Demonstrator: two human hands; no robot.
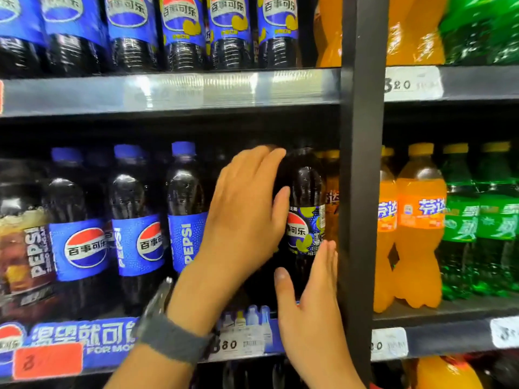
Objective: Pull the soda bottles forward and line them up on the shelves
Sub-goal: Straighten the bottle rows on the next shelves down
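Lime Pepsi bottle [306, 186] gripped by left hand [244, 214]; right hand [311, 304] flat-fingered at 5 o'clock. Orange soda bottle [332, 178] at 3 o'clock could be toppled if jerked.

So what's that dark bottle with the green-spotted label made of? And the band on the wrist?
The dark bottle looks like clear, glossy plastic: light glints off its shoulder and the dark drink shows through. The wrist band looks like matte grey fabric or rubber; it is too blurred to tell which.
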